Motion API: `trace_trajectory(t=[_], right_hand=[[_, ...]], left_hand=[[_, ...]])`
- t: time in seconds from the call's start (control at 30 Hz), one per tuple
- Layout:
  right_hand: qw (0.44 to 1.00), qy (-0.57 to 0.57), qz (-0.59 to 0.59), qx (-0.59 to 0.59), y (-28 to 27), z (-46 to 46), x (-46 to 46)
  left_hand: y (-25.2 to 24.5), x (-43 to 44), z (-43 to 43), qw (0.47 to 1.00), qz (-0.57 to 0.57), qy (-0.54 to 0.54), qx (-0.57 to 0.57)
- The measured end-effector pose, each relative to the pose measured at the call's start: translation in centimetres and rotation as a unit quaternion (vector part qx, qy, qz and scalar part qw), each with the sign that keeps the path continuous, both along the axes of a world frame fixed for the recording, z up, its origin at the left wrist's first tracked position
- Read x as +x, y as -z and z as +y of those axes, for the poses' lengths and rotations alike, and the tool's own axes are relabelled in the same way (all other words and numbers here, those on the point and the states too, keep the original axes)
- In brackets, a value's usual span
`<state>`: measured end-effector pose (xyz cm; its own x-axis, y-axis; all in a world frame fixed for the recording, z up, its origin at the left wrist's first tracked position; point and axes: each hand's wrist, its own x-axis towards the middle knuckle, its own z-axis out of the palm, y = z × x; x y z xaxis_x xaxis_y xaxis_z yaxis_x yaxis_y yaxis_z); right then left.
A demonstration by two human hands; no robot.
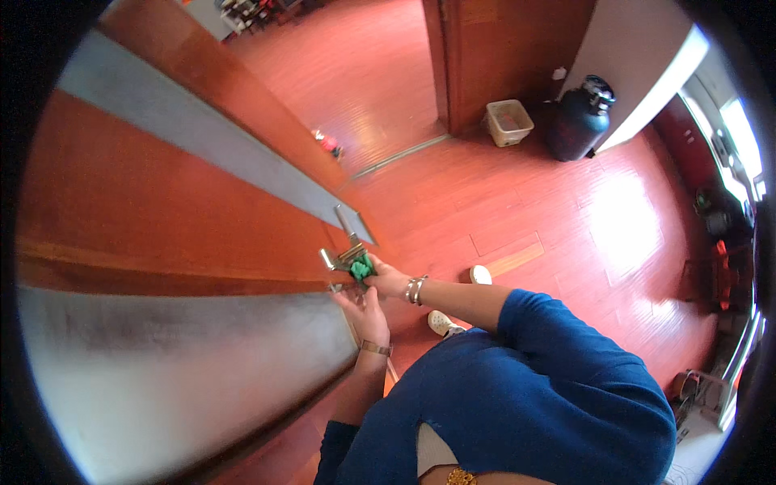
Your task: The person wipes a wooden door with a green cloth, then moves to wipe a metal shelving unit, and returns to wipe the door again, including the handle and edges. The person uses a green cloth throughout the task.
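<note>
A wooden door with frosted glass panels [182, 242] fills the left side. At its edge are a metal lever handle [327, 259] and another long metal lever [347, 221]. My right hand [388, 280], with silver bracelets at the wrist, is closed around a crumpled green item [361, 270], perhaps cloth, against the metal fittings. Just below it is my left hand [367, 318], palm turned up and a band on the wrist. Its thumb is close to the green item and its fingers reach to the door edge; whether they grip anything is unclear.
A doorway with a metal threshold strip [403, 156] opens ahead. Beyond the handles, a small red item [328, 143] lies on the floor. A pale plastic bin [509, 124] and a dark gas cylinder [579, 121] stand by the wall. Dark furniture lines the far right.
</note>
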<state>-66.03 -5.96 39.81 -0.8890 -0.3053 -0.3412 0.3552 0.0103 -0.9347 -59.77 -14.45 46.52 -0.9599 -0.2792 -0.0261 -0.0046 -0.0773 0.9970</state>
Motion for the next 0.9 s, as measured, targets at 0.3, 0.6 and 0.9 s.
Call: trace_trajectory(t=[0.3, 0.6, 0.9], right_hand=[[0.99, -0.05, 0.06, 0.119, 0.2, 3.6, 0.7], [0.996, 0.029, -0.05, 0.075, -3.1, 18.0, -3.1], [0.974, 0.093, -0.078, -0.194, -5.0, 34.2, -13.2]], left_hand=[[4.7, 1.4, 3.1, 0.99, -0.112, 0.051, 0.069], [3.7, -6.8, 9.4, 0.952, -0.226, 0.204, 0.038], [1.6, -20.7, 22.8, 0.903, -0.223, 0.325, 0.169]])
